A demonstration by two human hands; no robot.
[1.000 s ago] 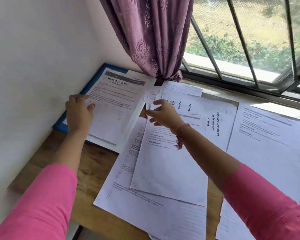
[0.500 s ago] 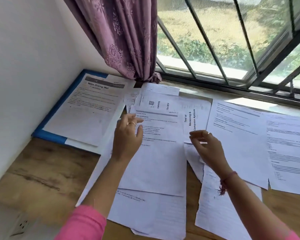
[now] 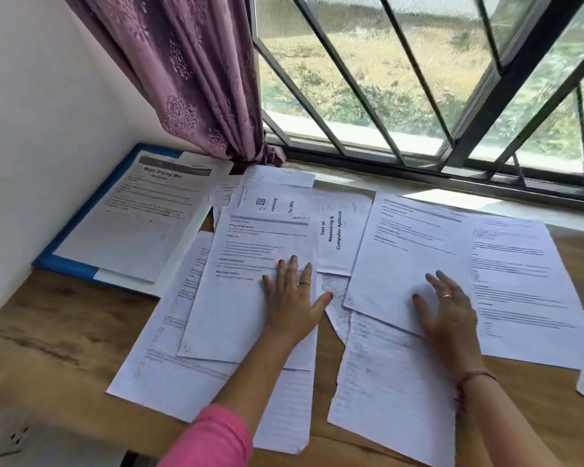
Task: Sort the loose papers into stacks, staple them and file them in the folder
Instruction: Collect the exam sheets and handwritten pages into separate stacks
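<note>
Loose papers lie spread across the wooden surface (image 3: 64,335) under a barred window (image 3: 418,79). The left hand (image 3: 292,298) rests flat on a printed sheet (image 3: 246,291), fingers straight and slightly spread, its grip apart and holding nothing. That sheet's long axis runs away from the person, leaning a little to the right, with its header at the far end. It overlaps a larger sheet (image 3: 169,375) below it.

The right hand (image 3: 447,313) presses flat on another sheet (image 3: 402,257), fingers straight and apart as well (a ring shows on one finger of each hand). This sheet's long axis tilts to the left, heading toward the window.

Between them a page reading "Test of Reasoning & Computer Aptitude" (image 3: 332,230) lies turned sideways, its text running up the page.

At the far left, against the wall, the blue folder (image 3: 68,261) lies open, long axis pointing toward the purple curtain (image 3: 189,79), with a "Wipe Drying Mat" sheet (image 3: 142,217) on it.
</note>
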